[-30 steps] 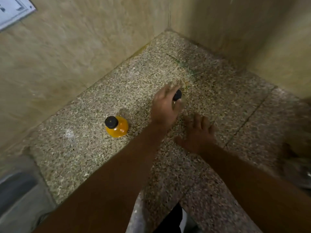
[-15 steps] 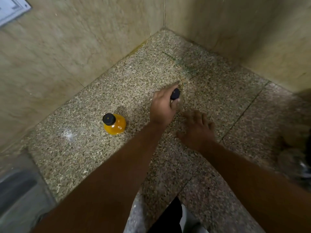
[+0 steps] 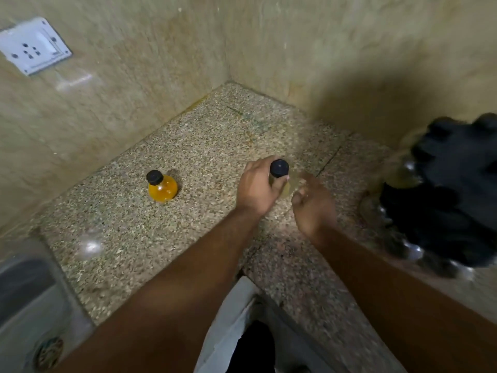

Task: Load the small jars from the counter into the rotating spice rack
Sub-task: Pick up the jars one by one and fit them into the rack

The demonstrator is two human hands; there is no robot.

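The left hand [image 3: 256, 188] grips a black-capped jar [image 3: 279, 170]. The right hand [image 3: 313, 205] is just beside it, blurred; its grip cannot be told.

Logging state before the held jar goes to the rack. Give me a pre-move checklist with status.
1. Left hand grips jar: ok, fingers are curled round it below the black cap.
2. Jar upright: ok, the cap faces up.
3. Right hand free: cannot tell, it is blurred close beside the jar.
4. Rack within view: ok, at the right.
5. Free rack slot: cannot tell, too blurred.
6. Yellow jar upright on counter, apart from both hands: ok.
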